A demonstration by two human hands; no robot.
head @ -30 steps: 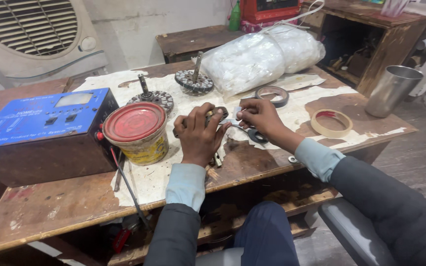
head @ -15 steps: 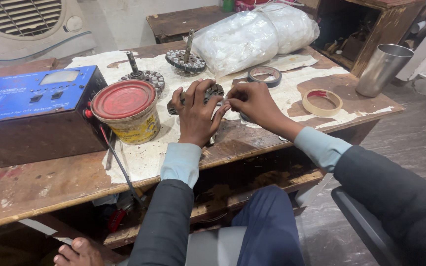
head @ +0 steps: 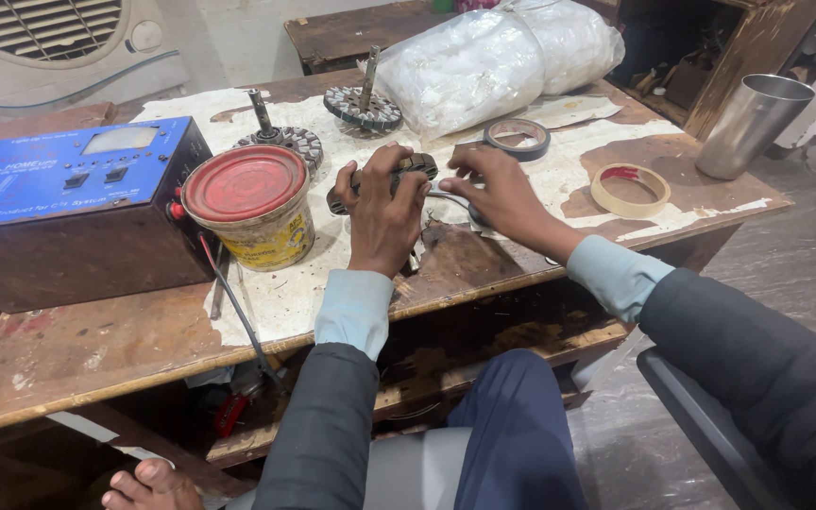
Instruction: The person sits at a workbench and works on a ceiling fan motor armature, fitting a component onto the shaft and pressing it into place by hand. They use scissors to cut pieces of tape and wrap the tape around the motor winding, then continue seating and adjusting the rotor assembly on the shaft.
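A dark, toothed ring-shaped motor part [head: 406, 170] lies near the middle of the worn wooden surface [head: 96, 345], just in front of the big bag of white stuffing [head: 484, 61]. Its long axis runs roughly left to right across the view, tilted up slightly at the right end; which face points up is hard to make out, since most of it is covered.

The left hand [head: 384, 212] lies over the part from the near side, palm down, fingers curled and clamped over its top edge, wrist straight and the pale blue cuff [head: 356, 307] resting near the surface's front edge. The right hand [head: 502, 194] comes in from the right with the forearm angled across the corner, fingers bent and pinched together on something small and thin just beside the part; what it grips is hidden under the fingers.

To the left stands a yellow tin with a red lid [head: 247, 203], touching a blue metered box [head: 68, 203]. Behind are two more toothed discs with upright shafts [head: 365, 99], [head: 276, 137]. A black tape roll [head: 517, 137] and a tan tape roll [head: 630, 189] lie to the right, and a steel cup [head: 753, 123] stands at the far corner. A bare foot [head: 148, 486] is cut off at the lower edge.
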